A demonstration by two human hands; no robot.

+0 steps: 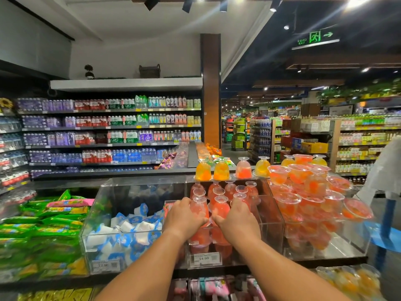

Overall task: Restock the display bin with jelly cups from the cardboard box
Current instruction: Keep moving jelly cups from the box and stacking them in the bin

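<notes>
A clear acrylic display bin (pixel 274 216) in the middle of the counter holds several pink-orange jelly cups (pixel 219 193) stood upside down. My left hand (pixel 184 218) wraps around the front-left jelly cup (pixel 200 206) in the bin. My right hand (pixel 237 220) rests beside it, fingers curled against another cup (pixel 221 206). A price tag (pixel 205 258) reading 14.90 sits on the bin's front. No cardboard box shows in the head view.
Left of it stands a clear bin (pixel 95 216) of blue-and-white small cups; right, a bin piled with orange jelly cups (pixel 308 198). Yellow and orange cups (pixel 221 170) line the ledge behind. Green snack bags (pixel 41 227) lie far left. A person in white (pixel 384 170) stands at right.
</notes>
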